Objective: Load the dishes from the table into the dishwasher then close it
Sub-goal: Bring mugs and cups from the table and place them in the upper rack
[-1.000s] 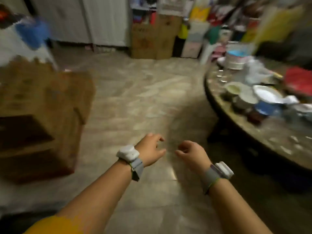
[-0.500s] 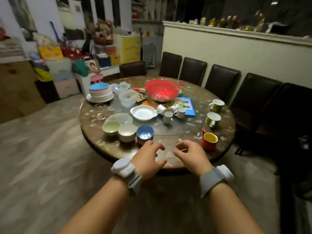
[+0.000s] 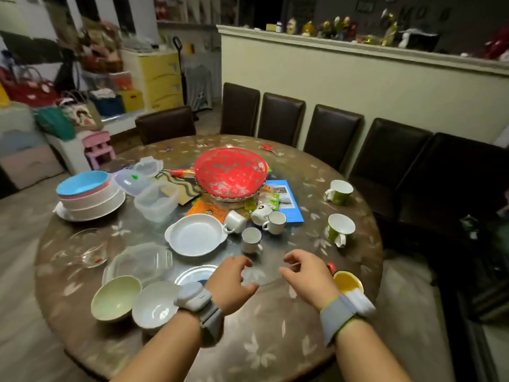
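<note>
A round patterned table (image 3: pixel 275 343) carries many dishes. A pale green bowl (image 3: pixel 115 297) and a white bowl (image 3: pixel 154 304) sit at its near left, with a blue-bottomed bowl (image 3: pixel 195 272) partly behind my left wrist. A white handled dish (image 3: pixel 194 234) lies in the middle, small white cups (image 3: pixel 251 239) beside it. Two green mugs (image 3: pixel 340 228) stand at the right, and a red mug with a yellow inside (image 3: pixel 347 281) peeks out behind my right hand. My left hand (image 3: pixel 232 282) and my right hand (image 3: pixel 307 275) hover over the table, fingers loosely curled, holding nothing.
A stack of plates with a blue one on top (image 3: pixel 88 193) sits at the far left, by clear plastic containers (image 3: pixel 155 201) and a glass lid (image 3: pixel 139 261). A red domed cover (image 3: pixel 230 175) stands at the centre. Dark chairs (image 3: pixel 330 133) line the far side.
The view swung from the floor to the table and came closer. Both hands now hang over the tabletop instead of the floor, still holding nothing.
</note>
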A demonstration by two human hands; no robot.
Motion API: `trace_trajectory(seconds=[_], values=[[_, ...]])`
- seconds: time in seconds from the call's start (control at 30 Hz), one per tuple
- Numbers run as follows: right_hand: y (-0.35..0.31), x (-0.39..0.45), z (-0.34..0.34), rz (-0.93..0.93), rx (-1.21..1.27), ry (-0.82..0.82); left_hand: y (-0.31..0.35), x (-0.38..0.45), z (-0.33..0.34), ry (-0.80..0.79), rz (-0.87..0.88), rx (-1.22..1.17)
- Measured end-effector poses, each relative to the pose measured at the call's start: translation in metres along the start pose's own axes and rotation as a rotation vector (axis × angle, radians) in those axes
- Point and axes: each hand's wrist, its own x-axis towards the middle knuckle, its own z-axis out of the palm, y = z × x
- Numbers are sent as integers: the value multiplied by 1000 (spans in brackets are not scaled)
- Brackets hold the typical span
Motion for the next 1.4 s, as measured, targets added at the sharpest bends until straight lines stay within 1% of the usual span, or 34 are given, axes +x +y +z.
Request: trace_trajectory(seconds=[0.1, 0.2, 0.27, 0.3, 0.33, 0.4, 0.47, 0.53, 0.6, 0.67, 0.73, 0.8, 0.87, 1.0, 1.03, 1.07, 1.1, 1.2, 1.3, 1.4], values=[[6, 51, 3, -10, -18, -32, -11, 39, 24, -33, -88, 28], [21, 119, 8, -39, -73, -76, -12, 75, 64, -118, -206, 161], [26, 177, 5, -85, -131, -111, -4, 109, 84, -176, -263, 134], [27, 196, 4, -98, -172, -119, -1, 123, 90, -181, -323, 98], [28, 216, 4, -115, -209, -125, 2, 137, 93, -152, -401, 48], [36, 251, 10, -150, -281, -137, 6, 166, 99, -104, -543, -84], [41, 269, 18, -172, -320, -123, 5, 177, 98, -66, -608, -266], [57, 295, 29, -126, -328, -184, 9, 194, 108, -43, -719, -560], [68, 302, 37, -101, -342, -196, 8, 192, 112, -35, -818, -858], [78, 316, 52, -76, -317, -218, 0, 201, 117, -37, -885, -1053], [83, 321, 61, -72, -292, -214, -5, 207, 119, -53, -917, -1203], [84, 326, 68, -75, -271, -179, -10, 211, 120, -65, -920, -1259], [87, 330, 70, -88, -266, -143, -10, 214, 120, -88, -920, -1261], [92, 322, 72, -99, -302, -176, -17, 212, 117, -106, -891, -1155], [93, 315, 68, -84, -290, -187, -17, 211, 118, -90, -883, -1117], [90, 311, 69, -80, -260, -192, -19, 212, 115, -40, -878, -1089], [93, 303, 63, -59, -230, -184, -17, 211, 117, -8, -877, -1095], [97, 285, 43, -10, -135, -91, -11, 211, 117, 81, -830, -1077], [97, 275, 15, 65, -100, -21, -1, 211, 113, 156, -743, -1036], [93, 266, -12, 111, -90, 12, 10, 213, 107, 203, -746, -1080]])
